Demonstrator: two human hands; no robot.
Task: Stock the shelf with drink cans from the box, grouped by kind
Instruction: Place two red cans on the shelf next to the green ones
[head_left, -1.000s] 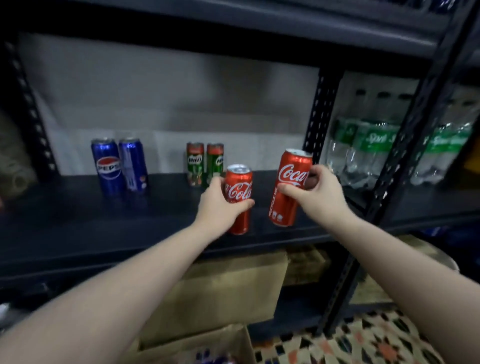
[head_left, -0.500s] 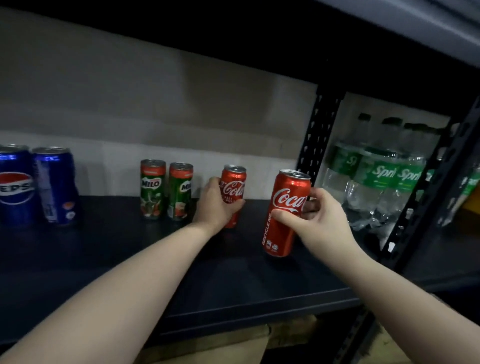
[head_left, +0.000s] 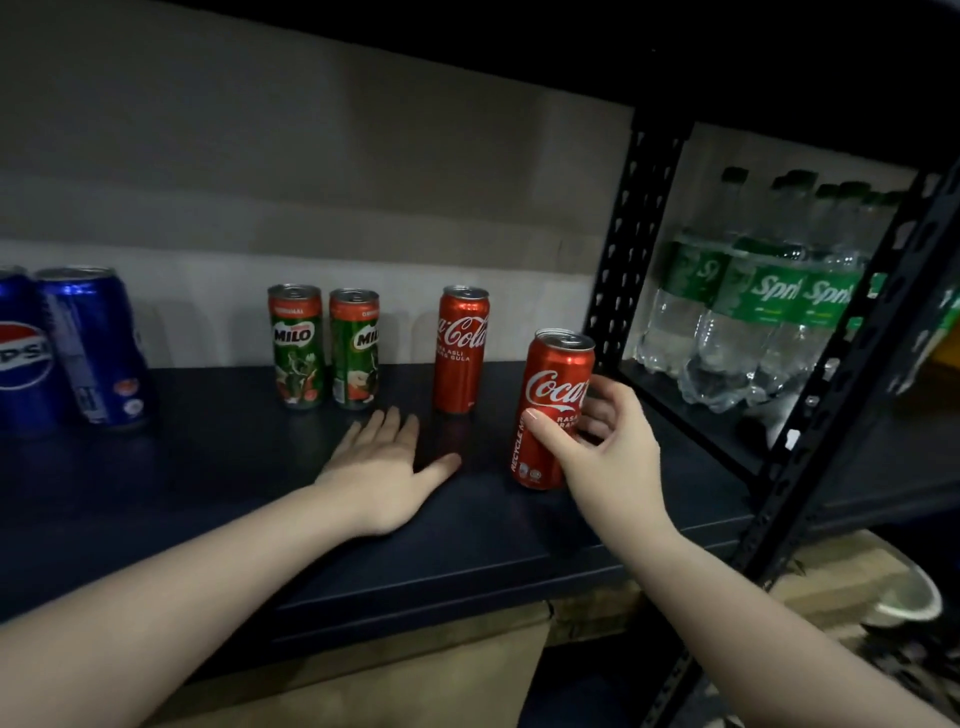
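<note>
Right hand (head_left: 605, 457): thumb and fingers wrapped round a tilted red Coca-Cola can (head_left: 550, 410), its base at the dark shelf (head_left: 208, 493); contact with the deck unclear. Left hand (head_left: 387, 467): empty, fingers spread, palm down over the shelf. Second Coca-Cola can (head_left: 461, 351) stands upright just beyond the left fingertips, apart from them. Left of it, two Milo cans (head_left: 323, 347) side by side; far left, two Pepsi cans (head_left: 67, 348). Sprite bottles (head_left: 753, 306) fill the next bay right.

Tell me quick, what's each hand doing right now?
Left hand: open, empty, flat over the shelf.
Right hand: closed around a Coca-Cola can.
</note>
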